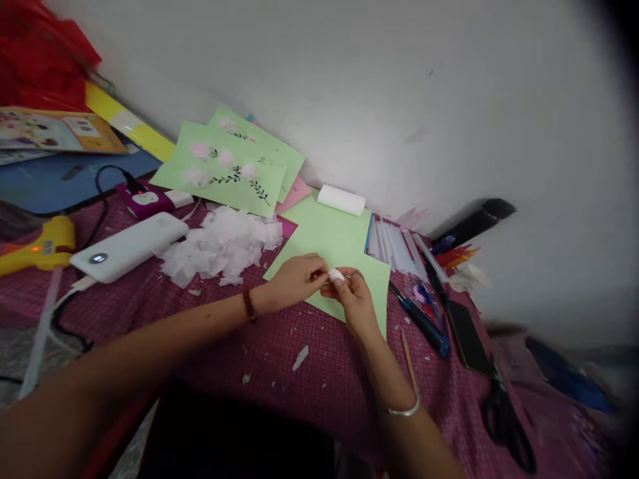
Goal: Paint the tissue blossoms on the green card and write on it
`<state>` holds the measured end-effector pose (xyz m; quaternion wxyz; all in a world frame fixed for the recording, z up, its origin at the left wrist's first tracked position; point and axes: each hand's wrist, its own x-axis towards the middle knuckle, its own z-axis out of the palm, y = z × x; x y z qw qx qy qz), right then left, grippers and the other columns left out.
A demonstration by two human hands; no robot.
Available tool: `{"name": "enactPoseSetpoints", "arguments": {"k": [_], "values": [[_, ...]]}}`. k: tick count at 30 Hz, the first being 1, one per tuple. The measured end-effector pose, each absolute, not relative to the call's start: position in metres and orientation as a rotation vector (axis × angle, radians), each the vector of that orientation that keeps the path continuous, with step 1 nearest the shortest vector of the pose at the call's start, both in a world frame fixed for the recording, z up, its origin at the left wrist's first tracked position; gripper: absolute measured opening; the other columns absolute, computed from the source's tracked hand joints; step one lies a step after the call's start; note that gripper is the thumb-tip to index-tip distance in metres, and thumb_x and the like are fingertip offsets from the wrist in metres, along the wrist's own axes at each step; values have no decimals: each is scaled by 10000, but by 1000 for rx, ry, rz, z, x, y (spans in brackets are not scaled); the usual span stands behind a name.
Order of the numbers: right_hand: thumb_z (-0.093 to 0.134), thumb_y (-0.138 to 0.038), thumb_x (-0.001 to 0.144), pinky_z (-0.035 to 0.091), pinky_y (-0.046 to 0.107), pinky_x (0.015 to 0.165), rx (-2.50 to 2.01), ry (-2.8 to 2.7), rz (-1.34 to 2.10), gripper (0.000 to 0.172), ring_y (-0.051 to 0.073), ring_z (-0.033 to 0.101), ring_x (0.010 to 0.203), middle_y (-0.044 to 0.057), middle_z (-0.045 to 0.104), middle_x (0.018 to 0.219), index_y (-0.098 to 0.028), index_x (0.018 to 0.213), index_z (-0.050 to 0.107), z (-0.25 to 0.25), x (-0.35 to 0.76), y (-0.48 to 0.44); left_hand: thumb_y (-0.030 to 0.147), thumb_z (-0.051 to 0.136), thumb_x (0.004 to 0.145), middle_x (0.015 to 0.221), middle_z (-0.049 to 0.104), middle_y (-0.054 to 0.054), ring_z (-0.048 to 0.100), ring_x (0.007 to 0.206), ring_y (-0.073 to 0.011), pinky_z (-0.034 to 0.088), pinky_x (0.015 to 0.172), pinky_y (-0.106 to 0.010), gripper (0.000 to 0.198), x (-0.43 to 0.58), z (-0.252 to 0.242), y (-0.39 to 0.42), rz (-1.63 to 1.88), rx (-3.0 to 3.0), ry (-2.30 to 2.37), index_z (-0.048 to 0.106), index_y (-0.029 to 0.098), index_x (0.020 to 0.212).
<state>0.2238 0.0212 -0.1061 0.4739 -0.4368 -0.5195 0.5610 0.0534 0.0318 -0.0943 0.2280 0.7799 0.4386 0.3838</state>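
Above a green sheet of paper [324, 243], my two hands meet in front of me. My right hand [358, 303] pinches a small crumpled wad of white tissue paper [336, 274] between thumb and fingers. My left hand [294, 281] is closed, with its fingertips pressed together at the left side of the wad; what they grip is too small to make out. Left of the hands lies a heap of torn white tissue pieces [224, 241]. Behind the heap stand green cards [254, 176] with puffy pale-pink blossoms and dark painted leafy branches.
A yellow glue gun [50, 245] with an orange light lies far left, beside a white power bank [130, 247] and a purple power socket [150, 203]. To the right are a blue-handled cutter [424, 326], a dark phone [468, 336] and black scissors [506, 419]. Paper scraps dot the checked cloth.
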Motion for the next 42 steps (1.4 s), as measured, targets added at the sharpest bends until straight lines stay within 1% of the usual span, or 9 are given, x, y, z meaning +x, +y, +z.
{"name": "enactPoseSetpoints", "arguments": {"k": [3,6,10,17,19,24,31,37,42], "values": [[686,-423,782,573,286,651,-1073,-1262,1438,335,130,668,692,16,678,904,-216,979,509,-109,227,19,224,555,845,764,616,-15,533,672,-116,374,587,-242,103,53,-106,27,1061,1915,1222,631,160,872],[679,-401,785,564,275,625,-1106,-1295,1431,324,125,640,672,3,654,859,-228,992,498,-110,229,15,280,665,767,853,629,-34,557,705,-128,412,586,-241,336,56,-112,21,1041,1788,1200,609,150,1071],[623,-353,821,567,281,646,-1122,-1372,1389,218,130,632,728,17,600,910,-229,967,520,-110,227,9,238,585,824,759,593,-16,520,666,-107,391,594,-237,116,60,-113,18,1067,1786,1176,652,147,850],[557,-222,796,535,280,638,-1076,-1310,1561,39,131,614,731,38,608,941,-198,788,586,-106,228,8,152,534,778,639,564,19,461,591,-83,355,556,-217,120,54,-105,20,1058,1628,1144,631,152,707],[554,-238,799,538,288,645,-1018,-1176,1686,70,144,619,762,51,622,970,-193,795,608,-105,229,8,143,522,753,617,541,28,436,567,-78,344,537,-215,108,51,-103,19,1072,1593,1150,612,154,693],[654,-382,795,539,301,684,-1000,-1317,1599,362,173,593,881,65,596,1144,-258,1130,591,-106,227,5,146,523,721,647,523,16,455,603,-91,354,559,-234,64,49,-99,15,1166,1735,1161,547,164,665],[651,-353,785,480,271,605,-1167,-1455,1456,154,128,550,614,-9,583,734,-208,819,615,-106,223,4,190,530,735,596,513,24,434,554,-88,331,511,-224,74,53,-93,9,1015,1472,1083,548,169,667],[638,-474,806,484,267,562,-1181,-1474,1516,298,126,568,581,15,601,743,-188,721,642,-99,226,8,292,578,770,680,579,8,539,587,-111,447,590,-267,144,52,-96,14,1024,1029,872,510,172,812],[668,-506,780,497,276,588,-1232,-1467,1485,323,145,574,626,28,626,783,-193,854,668,-107,230,9,258,572,788,668,530,17,469,593,-93,352,551,-225,115,55,-105,14,958,1350,1054,527,158,754]]}}
